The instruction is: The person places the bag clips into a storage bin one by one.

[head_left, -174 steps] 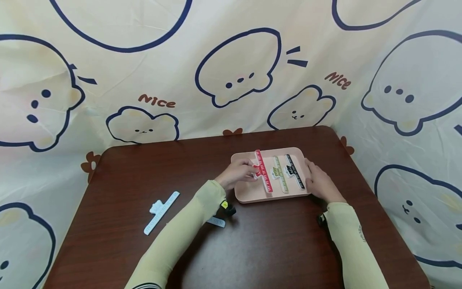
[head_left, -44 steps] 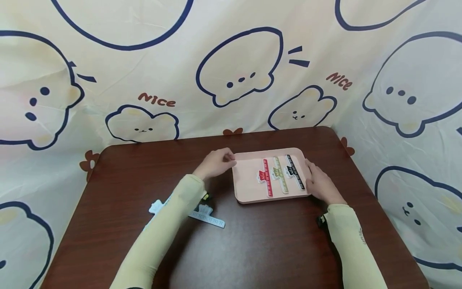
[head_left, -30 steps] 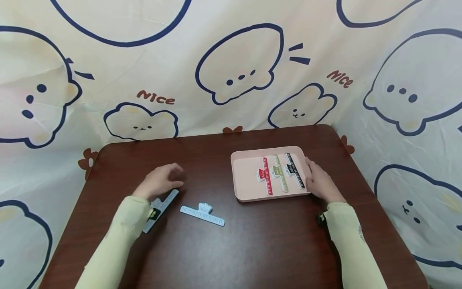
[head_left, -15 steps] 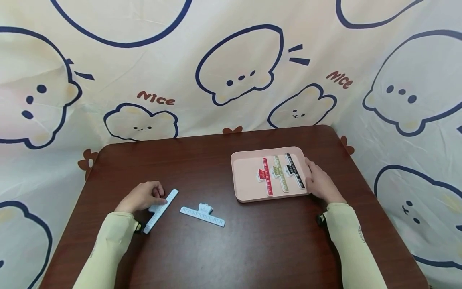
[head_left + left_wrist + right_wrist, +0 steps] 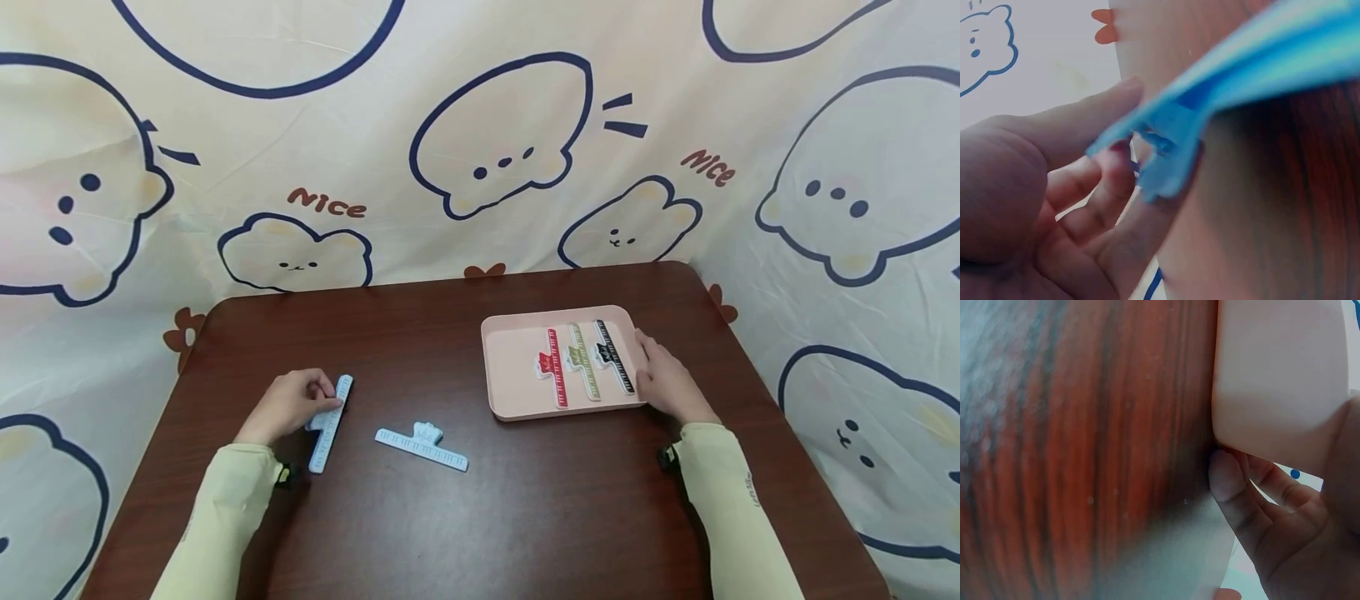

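Observation:
My left hand (image 5: pixel 288 406) pinches a light blue ruler-edged clip (image 5: pixel 324 442) by its handle, at the left of the table. In the left wrist view the clip (image 5: pixel 1172 134) shows its handles between the thumb and fingertips, its long bar reaching up to the right. My right hand (image 5: pixel 670 379) grips the right edge of a pink tray (image 5: pixel 510 400), with fingers at its underside in the right wrist view. Within the tray lie a red clip (image 5: pixel 557 371), a green clip (image 5: pixel 585 367) and a black clip (image 5: pixel 615 358), side by side.
A second light blue clip (image 5: pixel 422 448) lies on the dark wooden table (image 5: pixel 480 525), between the left hand and the tray. A patterned cloth (image 5: pixel 480 142) hangs behind the table and along its sides.
The left hand put the red clip down in the tray, moved left, and took hold of a light blue clip, which has turned more upright in view. The right hand stays at the tray.

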`<state>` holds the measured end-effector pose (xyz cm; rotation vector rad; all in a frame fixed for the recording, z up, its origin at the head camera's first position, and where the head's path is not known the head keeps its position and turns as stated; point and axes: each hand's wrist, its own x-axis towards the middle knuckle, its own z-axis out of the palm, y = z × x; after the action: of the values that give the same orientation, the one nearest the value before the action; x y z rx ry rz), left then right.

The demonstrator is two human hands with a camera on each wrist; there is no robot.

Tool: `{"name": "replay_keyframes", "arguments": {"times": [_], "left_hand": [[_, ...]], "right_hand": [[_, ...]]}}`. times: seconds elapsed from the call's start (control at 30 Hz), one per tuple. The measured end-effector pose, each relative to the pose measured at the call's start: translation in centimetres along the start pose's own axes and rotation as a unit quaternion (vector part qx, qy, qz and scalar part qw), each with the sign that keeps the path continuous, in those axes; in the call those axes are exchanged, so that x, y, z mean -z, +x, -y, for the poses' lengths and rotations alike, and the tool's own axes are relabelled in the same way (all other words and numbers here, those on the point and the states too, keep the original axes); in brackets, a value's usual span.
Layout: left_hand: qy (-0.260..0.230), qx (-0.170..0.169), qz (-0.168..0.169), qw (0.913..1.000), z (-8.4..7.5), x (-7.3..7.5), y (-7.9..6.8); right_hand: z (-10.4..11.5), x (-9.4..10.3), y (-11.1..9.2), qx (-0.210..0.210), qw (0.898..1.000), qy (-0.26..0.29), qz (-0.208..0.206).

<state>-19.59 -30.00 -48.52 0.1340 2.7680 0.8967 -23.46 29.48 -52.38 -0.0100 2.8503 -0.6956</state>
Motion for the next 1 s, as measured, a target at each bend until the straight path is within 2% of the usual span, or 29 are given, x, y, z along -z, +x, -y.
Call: {"name": "replay_keyframes", "arguments": {"times": [0.13, 0.3, 0.4, 0.57, 0.83, 1.0], "left_hand": [[-0.023, -0.006, -0.028, 0.9993, 0.1, 0.2, 0.2], [-0.104, -0.007, -0.045, 0.9936, -0.2, 0.2, 0.5], [-0.171, -0.002, -0.048, 0.9841, -0.5, 0.2, 0.7], [-0.267, -0.002, -0.047, 0.9624, -1.1, 0.1, 0.9], [-0.338, 0.015, -0.026, 0.9408, -3.2, 0.1, 0.8], [-0.358, 0.025, -0.014, 0.9332, -4.6, 0.3, 0.8]], "right_hand": [[0.0, 0.0, -0.2, -0.003, 1.000, 0.003, 0.001], [-0.1, 0.0, -0.3, -0.006, 1.000, 0.009, -0.001], [-0.2, 0.0, -0.2, -0.006, 1.000, 0.008, -0.003], [-0.2, -0.1, -0.1, -0.009, 1.000, 0.006, -0.003], [0.0, -0.1, -0.1, -0.004, 1.000, 0.006, -0.006], [0.0, -0.1, 0.0, 0.000, 1.000, 0.008, -0.006]]}}
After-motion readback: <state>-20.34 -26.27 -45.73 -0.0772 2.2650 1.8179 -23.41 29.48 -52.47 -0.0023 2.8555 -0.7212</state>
